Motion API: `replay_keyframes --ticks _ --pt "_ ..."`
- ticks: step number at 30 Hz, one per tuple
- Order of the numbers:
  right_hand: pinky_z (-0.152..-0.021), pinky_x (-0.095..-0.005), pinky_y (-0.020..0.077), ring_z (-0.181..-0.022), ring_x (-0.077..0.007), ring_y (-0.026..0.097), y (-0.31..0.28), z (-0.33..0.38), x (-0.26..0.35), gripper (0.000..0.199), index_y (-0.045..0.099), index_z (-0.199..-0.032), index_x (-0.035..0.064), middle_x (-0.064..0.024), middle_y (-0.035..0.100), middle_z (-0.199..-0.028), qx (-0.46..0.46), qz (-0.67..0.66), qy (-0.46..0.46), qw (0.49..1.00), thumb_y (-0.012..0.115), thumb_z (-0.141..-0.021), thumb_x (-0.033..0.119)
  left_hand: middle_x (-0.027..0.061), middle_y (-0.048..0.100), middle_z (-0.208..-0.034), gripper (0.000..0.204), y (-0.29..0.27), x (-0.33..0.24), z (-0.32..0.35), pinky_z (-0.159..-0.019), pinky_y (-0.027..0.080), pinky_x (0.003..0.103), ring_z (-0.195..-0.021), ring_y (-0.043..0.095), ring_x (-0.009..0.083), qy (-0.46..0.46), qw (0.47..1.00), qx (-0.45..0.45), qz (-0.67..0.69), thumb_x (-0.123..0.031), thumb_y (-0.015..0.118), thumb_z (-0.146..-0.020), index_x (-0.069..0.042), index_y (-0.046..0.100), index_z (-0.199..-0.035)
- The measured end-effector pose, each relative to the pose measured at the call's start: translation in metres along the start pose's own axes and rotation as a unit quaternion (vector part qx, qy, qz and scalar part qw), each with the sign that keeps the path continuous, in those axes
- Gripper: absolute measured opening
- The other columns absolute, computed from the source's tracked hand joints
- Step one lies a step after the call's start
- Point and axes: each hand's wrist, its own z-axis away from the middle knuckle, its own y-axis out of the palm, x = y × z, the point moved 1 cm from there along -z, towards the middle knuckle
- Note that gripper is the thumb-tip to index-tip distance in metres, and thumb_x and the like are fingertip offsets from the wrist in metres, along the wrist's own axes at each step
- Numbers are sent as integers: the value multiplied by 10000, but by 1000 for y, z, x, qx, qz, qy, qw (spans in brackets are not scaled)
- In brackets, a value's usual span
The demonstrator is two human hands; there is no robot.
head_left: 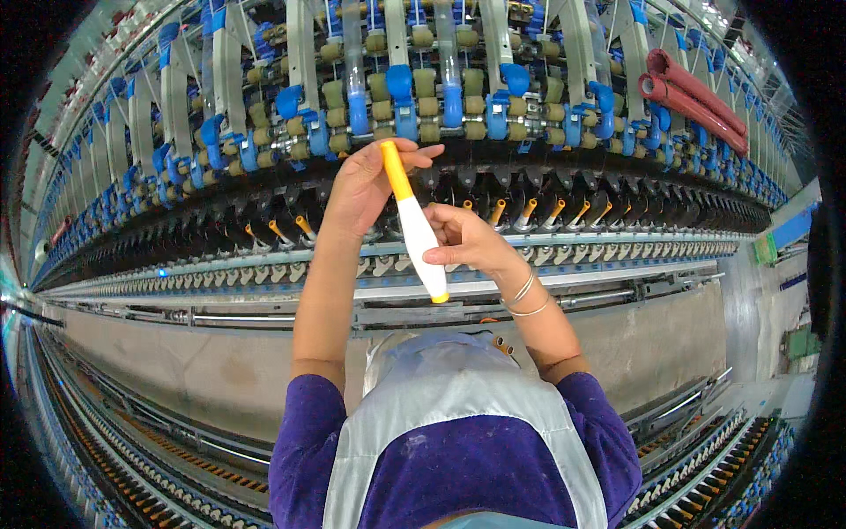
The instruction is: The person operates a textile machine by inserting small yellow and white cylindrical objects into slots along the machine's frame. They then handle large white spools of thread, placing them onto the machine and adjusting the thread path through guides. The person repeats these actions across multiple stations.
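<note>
Between my hands is a yarn bobbin (418, 234), a yellow tube wound with white yarn around its middle and lower part. It tilts, with the bare yellow end up and toward the left. My left hand (363, 183) is at that upper end, thumb and index finger about the tube, other fingers stretching out to the right behind it. My right hand (471, 240) grips the white yarn from the right, its thumb lying across the front. Beyond both hands runs a spinning frame (403, 97) with blue and grey arms. Any loose thread end is too fine to make out.
Several yellow tubes (529, 210) stand in the dark spindle row behind my hands. Dark red cylinders (696, 106) rest on the machine at upper right. A metal rail (608, 295) runs along the machine's near side, above the floor (220, 353). Another machine (150, 458) lies behind me.
</note>
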Motion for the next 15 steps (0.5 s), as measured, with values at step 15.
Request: replay_keyframes --ticks 15 --pt "-852 -300 498 -980 -150 597 -5 -19 37 565 364 -1350 51 -71 603 -1063 -79 38 -121 989 660 -878 148 188 546 -1249 693 25 41 35 -886 492 356 -1069 595 236 -102 970 -215 -55 -607 303 -952 -72 381 -1385"
